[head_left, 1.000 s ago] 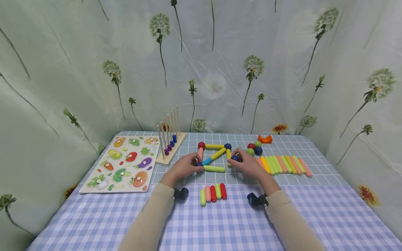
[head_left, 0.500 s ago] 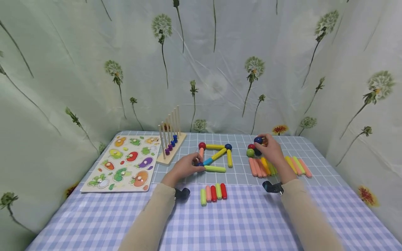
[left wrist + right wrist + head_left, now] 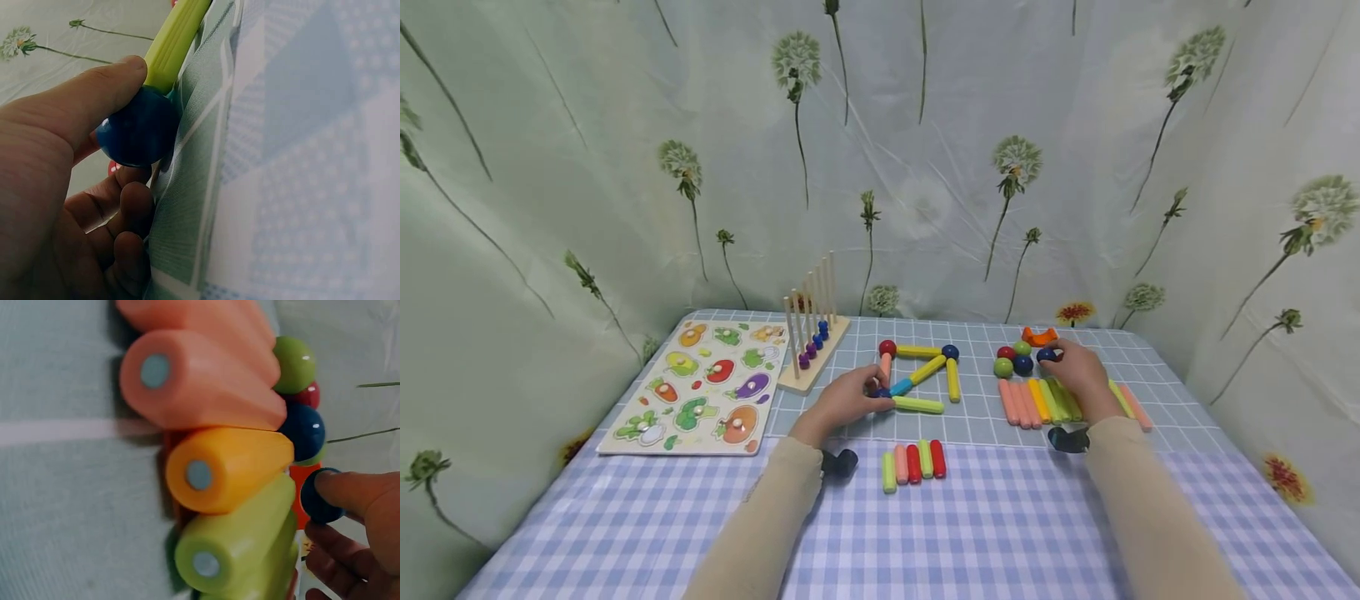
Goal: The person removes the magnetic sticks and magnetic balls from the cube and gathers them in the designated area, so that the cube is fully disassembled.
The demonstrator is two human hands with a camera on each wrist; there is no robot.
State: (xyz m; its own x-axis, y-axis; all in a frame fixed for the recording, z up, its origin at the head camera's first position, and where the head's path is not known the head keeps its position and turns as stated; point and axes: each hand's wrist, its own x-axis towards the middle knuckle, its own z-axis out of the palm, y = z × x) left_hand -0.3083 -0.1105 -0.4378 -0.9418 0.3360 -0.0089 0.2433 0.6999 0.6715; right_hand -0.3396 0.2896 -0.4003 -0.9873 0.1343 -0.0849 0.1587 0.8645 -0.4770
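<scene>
Head view: right hand (image 3: 1078,371) pinches a small, glossy dark-blue ball (image 3: 1045,355) at far right. It looks light, hard and slippery, best held across its middle. The left hand (image 3: 842,402) clasps another dark-blue ball (image 3: 139,132) joining the stick figure.

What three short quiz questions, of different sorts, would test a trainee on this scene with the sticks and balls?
1. True or false: the right hand holds a red ball.
2. Which thing does the left hand hold at the corner of the stick figure? A) orange curved piece B) dark blue ball C) puzzle board
3. Fill in: the four short sticks near the person lie on the ____ tablecloth.

Key: 1 false, it pinches a dark blue ball. 2 B, with the thumb on top. 3 checked.
</scene>
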